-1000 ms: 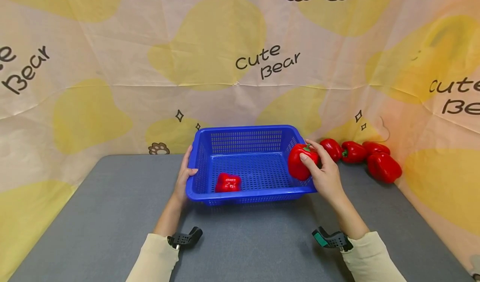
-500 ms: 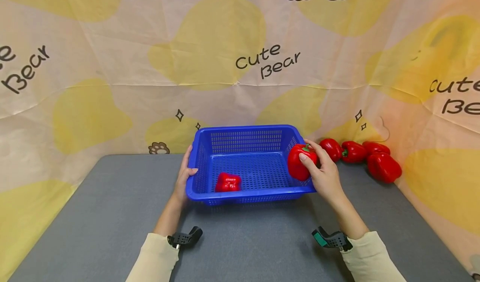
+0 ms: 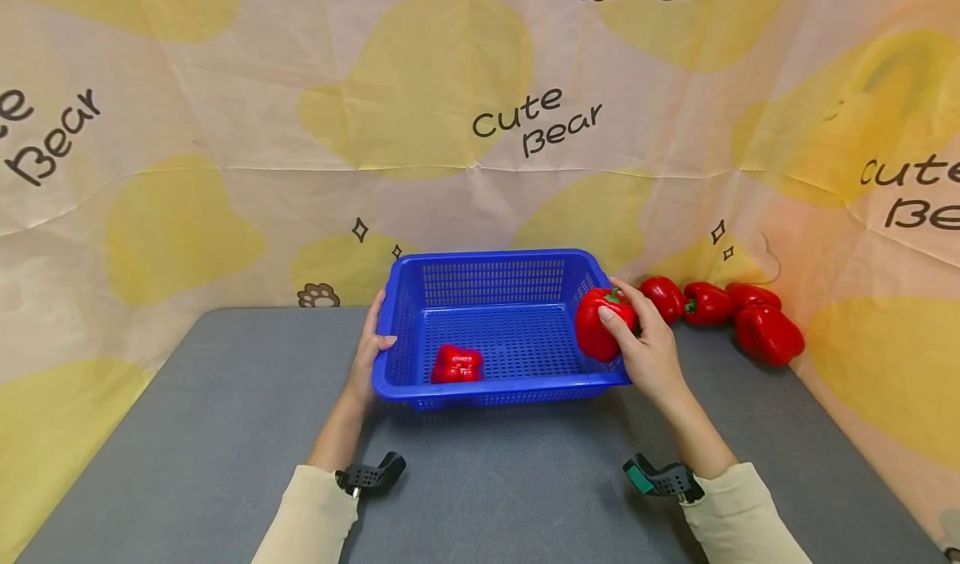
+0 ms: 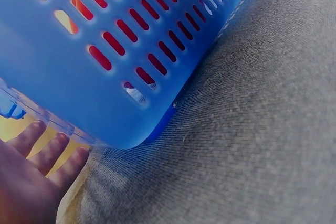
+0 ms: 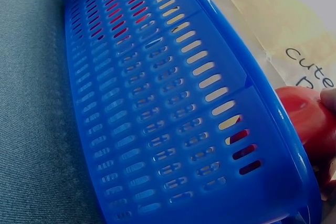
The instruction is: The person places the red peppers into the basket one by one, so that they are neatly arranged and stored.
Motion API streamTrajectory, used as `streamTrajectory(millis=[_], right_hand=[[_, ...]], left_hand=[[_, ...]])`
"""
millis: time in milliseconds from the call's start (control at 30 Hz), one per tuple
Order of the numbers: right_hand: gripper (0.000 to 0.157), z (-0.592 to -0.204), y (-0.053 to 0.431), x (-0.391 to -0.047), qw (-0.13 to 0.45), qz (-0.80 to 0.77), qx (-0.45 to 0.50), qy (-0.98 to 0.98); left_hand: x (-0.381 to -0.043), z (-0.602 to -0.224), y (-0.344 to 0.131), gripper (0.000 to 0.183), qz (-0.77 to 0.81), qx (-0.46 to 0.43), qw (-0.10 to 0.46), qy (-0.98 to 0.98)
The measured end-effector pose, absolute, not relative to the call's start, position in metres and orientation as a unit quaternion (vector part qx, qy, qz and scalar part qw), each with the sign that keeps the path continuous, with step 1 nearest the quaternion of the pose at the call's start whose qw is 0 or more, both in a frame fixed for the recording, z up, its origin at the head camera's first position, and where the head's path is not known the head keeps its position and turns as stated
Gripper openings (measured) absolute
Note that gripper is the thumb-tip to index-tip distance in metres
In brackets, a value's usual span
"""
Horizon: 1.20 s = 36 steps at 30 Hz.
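So the right hand [image 3: 651,351] has the red pepper [image 3: 596,326] pinched up by its green stem, thumb on the near side, other fingers round the far right. The pepper sits just left of the palm, over the right end of the blue basket [image 3: 502,390]; can't tell whether it touches the plastic. It's probably light and fairly firm (real or fake, hard to say), but that glossy skin looks slippery, so the broad shoulders round the stem seem the best hold. A hard squeeze might bruise it if it's real.

The left hand [image 3: 367,347] grips the basket's left end, thumb hooked over the rim and fingers down the outside. The basket looks light and stiff with maybe a little flex, best held by the rim at both ends. Another pepper [image 3: 457,364] lies inside, near left, well apart from either hand's fingers. Four loose peppers [image 3: 768,335] sit far right on the surface [image 3: 247,397].
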State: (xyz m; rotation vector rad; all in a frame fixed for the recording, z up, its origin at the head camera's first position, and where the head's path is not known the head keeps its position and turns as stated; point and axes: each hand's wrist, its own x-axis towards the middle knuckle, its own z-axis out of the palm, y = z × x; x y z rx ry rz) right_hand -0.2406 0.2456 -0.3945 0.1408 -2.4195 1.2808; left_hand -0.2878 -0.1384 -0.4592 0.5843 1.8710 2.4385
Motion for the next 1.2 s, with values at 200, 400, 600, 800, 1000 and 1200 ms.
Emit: streamTrajectory(millis=[200,400,600,800,1000,1200], right_hand=[[0.054,-0.3947,0.2457,-0.2411,0.201,0.456,0.051,-0.866],[0.055,-0.3949,0.2455,-0.2416,0.203,0.452,0.05,-0.867],[0.055,-0.3955,0.2459,-0.2418,0.199,0.448,0.05,-0.87],[0.055,-0.3958,0.2461,-0.2417,0.2,0.451,0.054,-0.868],[0.054,-0.3965,0.2464,-0.2423,0.204,0.453,0.053,-0.866],[0.053,-0.3974,0.2459,-0.2425,0.212,0.451,0.059,-0.865]], left_hand=[[-0.2885,-0.4601,-0.1383,0.081,0.783,0.184,0.008,0.594],[-0.288,-0.4602,-0.138,0.081,0.781,0.183,0.007,0.597],[-0.2874,-0.4595,-0.1381,0.08,0.783,0.185,0.011,0.594],[-0.2878,-0.4587,-0.1387,0.081,0.785,0.187,0.014,0.591],[-0.2873,-0.4578,-0.1388,0.081,0.786,0.187,0.014,0.589],[-0.2872,-0.4577,-0.1382,0.082,0.787,0.181,0.015,0.59]])
